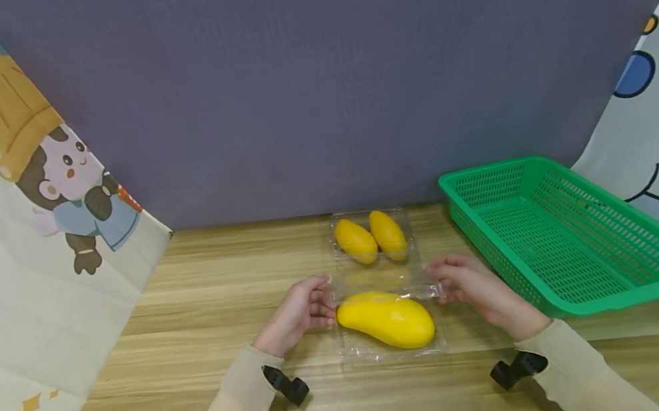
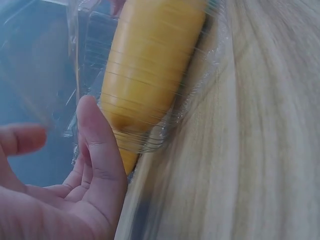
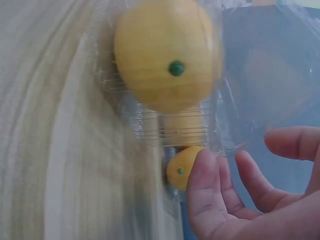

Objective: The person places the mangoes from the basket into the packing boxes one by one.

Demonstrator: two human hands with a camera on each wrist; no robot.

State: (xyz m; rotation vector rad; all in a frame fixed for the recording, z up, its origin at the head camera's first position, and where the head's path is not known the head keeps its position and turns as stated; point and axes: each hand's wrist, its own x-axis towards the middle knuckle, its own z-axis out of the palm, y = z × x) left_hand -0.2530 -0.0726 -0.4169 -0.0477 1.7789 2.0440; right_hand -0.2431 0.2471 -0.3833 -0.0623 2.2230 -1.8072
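A large, papaya-shaped yellow fruit (image 1: 390, 321) lies in a clear plastic clamshell box (image 1: 392, 353) on the table. Its clear lid (image 1: 382, 280) is raised along the far side. My left hand (image 1: 303, 309) is at the left end of the lid and box, one fingertip against the plastic. At the right end, my right hand (image 1: 464, 285) has its fingertips by the lid's corner, fingers loosely bent and thumb apart. In the right wrist view the fruit shows a green stem spot. Two mangoes (image 1: 357, 241) sit in another clear box (image 1: 409, 227) behind.
A green perforated plastic basket (image 1: 507, 267) stands on the right, close to my right forearm. The wood-grain table (image 1: 208, 312) backs onto a grey-blue wall panel (image 1: 318, 99). Printed cloths (image 1: 28, 317) hang at both sides.
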